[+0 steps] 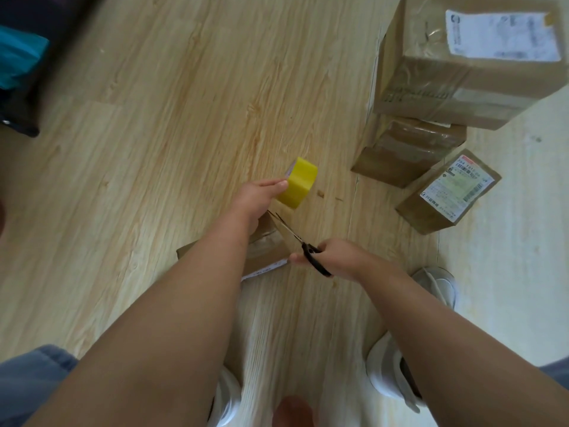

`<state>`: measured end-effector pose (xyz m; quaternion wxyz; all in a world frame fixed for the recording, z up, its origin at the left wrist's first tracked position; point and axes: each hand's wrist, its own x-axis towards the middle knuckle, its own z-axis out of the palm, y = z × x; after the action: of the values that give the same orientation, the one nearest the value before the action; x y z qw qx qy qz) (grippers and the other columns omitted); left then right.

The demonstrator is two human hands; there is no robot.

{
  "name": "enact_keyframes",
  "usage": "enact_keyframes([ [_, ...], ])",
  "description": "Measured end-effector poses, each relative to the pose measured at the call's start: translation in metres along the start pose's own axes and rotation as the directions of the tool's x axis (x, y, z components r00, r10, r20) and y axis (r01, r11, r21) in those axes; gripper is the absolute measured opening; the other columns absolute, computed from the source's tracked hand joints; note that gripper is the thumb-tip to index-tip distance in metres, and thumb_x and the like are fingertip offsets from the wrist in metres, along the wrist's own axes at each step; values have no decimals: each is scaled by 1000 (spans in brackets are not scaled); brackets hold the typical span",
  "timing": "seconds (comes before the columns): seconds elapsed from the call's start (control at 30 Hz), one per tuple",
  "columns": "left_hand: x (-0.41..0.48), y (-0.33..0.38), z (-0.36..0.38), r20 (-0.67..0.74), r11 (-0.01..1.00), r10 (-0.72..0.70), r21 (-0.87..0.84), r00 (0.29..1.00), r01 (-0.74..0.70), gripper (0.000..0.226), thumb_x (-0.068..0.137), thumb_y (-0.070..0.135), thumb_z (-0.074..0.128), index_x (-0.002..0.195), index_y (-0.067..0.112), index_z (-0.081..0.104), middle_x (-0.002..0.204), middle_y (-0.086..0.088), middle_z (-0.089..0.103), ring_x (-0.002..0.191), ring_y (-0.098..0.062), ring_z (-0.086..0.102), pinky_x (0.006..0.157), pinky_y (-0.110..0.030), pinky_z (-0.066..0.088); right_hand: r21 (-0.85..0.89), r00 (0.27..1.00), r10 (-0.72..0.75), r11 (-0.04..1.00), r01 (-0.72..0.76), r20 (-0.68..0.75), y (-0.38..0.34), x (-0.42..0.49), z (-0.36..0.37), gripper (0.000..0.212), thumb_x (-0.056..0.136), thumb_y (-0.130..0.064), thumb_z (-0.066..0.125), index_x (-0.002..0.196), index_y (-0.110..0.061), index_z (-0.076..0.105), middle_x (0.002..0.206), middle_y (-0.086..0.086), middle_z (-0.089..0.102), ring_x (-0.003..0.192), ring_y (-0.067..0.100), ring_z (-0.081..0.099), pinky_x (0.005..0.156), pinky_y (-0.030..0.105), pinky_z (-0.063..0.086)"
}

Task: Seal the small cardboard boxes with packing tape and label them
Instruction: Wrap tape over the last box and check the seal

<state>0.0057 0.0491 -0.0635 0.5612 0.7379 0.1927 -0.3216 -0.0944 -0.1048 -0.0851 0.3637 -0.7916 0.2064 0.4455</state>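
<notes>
Head view: the left grip (pixel 261 192) pinched the yellow tape roll (pixel 297 186), the right grip (pixel 326 257) held open scissors (pixel 295 237) at the strip (pixel 281 209) above the small box (pixel 268 246) on the floor (pixel 154 149). Tape looked light, clingy; best held taut by the roll.

Glossy yellow tape roll (pixel 298 187), matt cardboard boxes (pixel 447 192), wood-grain floor (pixel 172 124)
</notes>
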Motion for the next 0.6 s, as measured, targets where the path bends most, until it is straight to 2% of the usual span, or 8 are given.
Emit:
enact_keyframes([
  [0.1, -1, 6, 0, -6, 999, 22, -45, 1000, -23, 34, 94, 24, 66, 128, 16, 65, 135, -2, 58, 126, -12, 42, 95, -25, 27, -39, 994, 17, 999, -21, -106, 11, 5, -2, 53, 83, -67, 66, 73, -16, 56, 69, 1, 52, 64, 16, 54, 57, 26, 37],
  [0.17, -2, 9, 1, -9, 997, 45, -59, 999, -45, 36, 95, 22, 65, 129, 12, 64, 126, -1, 59, 114, -6, 41, 92, -22, 26, -171, 979, 59, 981, -93, -194, 22, 10, -4, 45, 93, -59, 57, 78, -16, 59, 71, 2, 54, 64, 17, 55, 55, 26, 37],
  [0.27, -4, 12, 2, -5, 997, 73, -32, 997, -73, 32, 95, 21, 65, 126, 15, 67, 133, -2, 59, 120, -9, 44, 96, -25, 29, -513, 961, 107, 828, -227, -254, 42, 16, -7, 43, 105, -47, 32, 121, -19, 60, 101, 3, 64, 94, 20, 63, 77, 30, 43],
  [0.33, -5, 12, 4, -6, 995, 95, 38, 995, -95, 29, 95, 22, 65, 123, 17, 68, 137, -5, 58, 129, -16, 46, 100, -29, 33, -579, 950, 146, 764, -286, -276, 54, 22, -9, 47, 105, -47, 27, 132, -19, 53, 114, 0, 64, 107, 20, 62, 88, 31, 41],
  [0.4, -4, 12, 6, 3, 984, 137, 117, 991, -136, 27, 96, 20, 64, 122, 16, 69, 133, -4, 61, 124, -16, 51, 97, -29, 36, -576, 955, 178, 766, -285, -237, 62, 32, -12, 46, 105, -47, 31, 138, -19, 47, 118, 0, 62, 109, 20, 61, 89, 32, 42],
  [0.5, -6, 10, 13, 11, 942, 191, 280, 982, -186, 24, 96, 24, 63, 118, 20, 72, 124, 3, 65, 117, -14, 56, 94, -30, 41, -524, 954, 263, 797, -300, -147, 58, 38, -18, 47, 105, -35, 42, 148, -16, 38, 135, 6, 55, 122, 23, 56, 99, 33, 46],
  [0.53, -8, 8, 15, 19, 920, 213, 332, 977, -207, 22, 96, 25, 64, 116, 23, 73, 123, 4, 66, 116, -14, 57, 96, -32, 44, -484, 953, 258, 821, -304, -160, 57, 38, -21, 44, 106, -30, 43, 145, -12, 43, 134, 8, 56, 124, 23, 55, 99, 32, 47],
  [0.6, -13, 9, 19, 49, 855, 293, 433, 955, -285, 20, 95, 24, 63, 110, 24, 76, 116, 4, 68, 112, -17, 59, 100, -40, 46, -328, 939, 173, 905, -270, -296, 55, 31, -28, 36, 104, -25, 48, 136, -8, 53, 124, 9, 60, 118, 25, 58, 89, 30, 47],
])
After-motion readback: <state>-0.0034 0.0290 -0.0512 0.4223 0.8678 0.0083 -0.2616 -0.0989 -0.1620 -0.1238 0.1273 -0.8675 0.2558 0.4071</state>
